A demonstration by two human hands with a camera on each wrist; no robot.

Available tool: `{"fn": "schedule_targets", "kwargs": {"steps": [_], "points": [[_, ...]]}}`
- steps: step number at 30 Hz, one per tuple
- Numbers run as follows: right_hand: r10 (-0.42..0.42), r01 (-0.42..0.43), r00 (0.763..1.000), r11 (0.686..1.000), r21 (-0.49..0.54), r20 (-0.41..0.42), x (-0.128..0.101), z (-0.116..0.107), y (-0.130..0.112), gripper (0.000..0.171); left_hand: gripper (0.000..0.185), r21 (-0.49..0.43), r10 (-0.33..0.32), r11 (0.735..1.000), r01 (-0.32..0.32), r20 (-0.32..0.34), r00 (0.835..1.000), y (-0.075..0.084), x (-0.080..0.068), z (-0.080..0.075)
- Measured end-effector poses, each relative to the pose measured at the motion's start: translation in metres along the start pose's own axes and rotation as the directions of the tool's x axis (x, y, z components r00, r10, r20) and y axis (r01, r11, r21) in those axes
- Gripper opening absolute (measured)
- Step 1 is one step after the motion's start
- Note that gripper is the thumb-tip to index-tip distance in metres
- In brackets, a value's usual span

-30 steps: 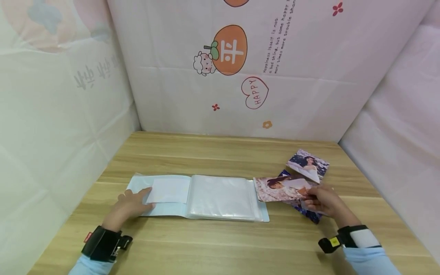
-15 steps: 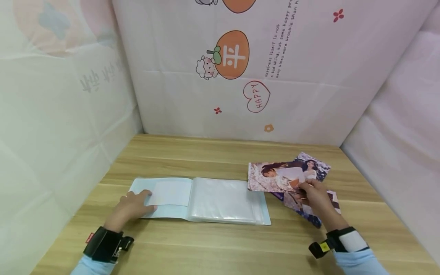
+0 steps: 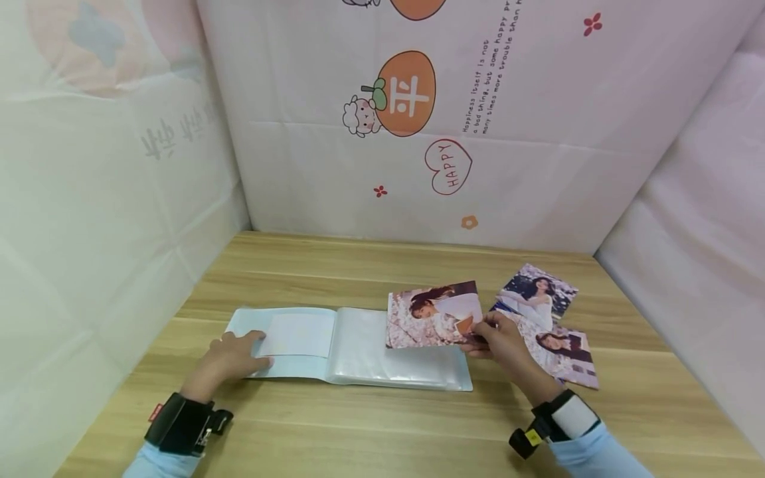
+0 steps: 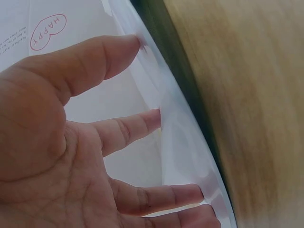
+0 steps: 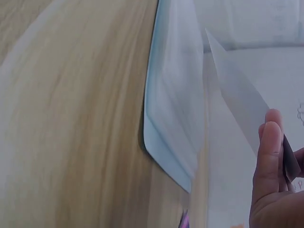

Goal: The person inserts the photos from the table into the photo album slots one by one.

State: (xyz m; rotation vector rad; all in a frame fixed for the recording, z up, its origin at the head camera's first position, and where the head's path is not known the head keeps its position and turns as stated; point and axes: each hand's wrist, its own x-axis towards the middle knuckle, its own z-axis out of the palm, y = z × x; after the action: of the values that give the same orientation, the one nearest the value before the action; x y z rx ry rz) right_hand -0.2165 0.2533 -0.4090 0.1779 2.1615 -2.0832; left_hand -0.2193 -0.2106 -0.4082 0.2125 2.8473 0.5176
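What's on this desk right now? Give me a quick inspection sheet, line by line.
Surface: wooden table, pale grain.
Job's things: open album with clear sleeves; photo held over its right page.
Clutter: loose photos lying to the right.
Hands: left hand rests flat on the album's left page; right hand pinches the photo's edge.
Cables: nothing seen.
Surroundings: printed cloth backdrop on three sides.

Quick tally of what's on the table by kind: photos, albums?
Photos: 3, one held in the right hand at, two lying on the table at and
Albums: 1, open, under the left hand
Total: 4
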Motion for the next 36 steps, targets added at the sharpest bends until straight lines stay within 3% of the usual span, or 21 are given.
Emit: {"fn": "schedule_targets", "kwargs": {"steps": [17, 24, 36], "points": [[0.003, -0.025, 0.983, 0.993, 0.118, 0.183, 0.001, 0.071, 0.007, 0.023, 0.061, 0.000, 0.014, 1.000, -0.014, 0.002, 1.000, -0.001, 0.004, 0.003], [-0.013, -0.024, 0.969, 0.988, 0.150, 0.246, 0.003, 0.085, 0.004, 0.022, 0.060, 0.006, 0.038, 0.999, -0.038, -0.001, 0.999, 0.002, 0.003, 0.002], [-0.001, -0.027, 0.972, 0.993, 0.117, 0.236, 0.005, 0.097, 0.005, 0.027, 0.061, 0.006, 0.055, 0.998, -0.055, 0.002, 0.999, 0.001, 0.003, 0.001]]}}
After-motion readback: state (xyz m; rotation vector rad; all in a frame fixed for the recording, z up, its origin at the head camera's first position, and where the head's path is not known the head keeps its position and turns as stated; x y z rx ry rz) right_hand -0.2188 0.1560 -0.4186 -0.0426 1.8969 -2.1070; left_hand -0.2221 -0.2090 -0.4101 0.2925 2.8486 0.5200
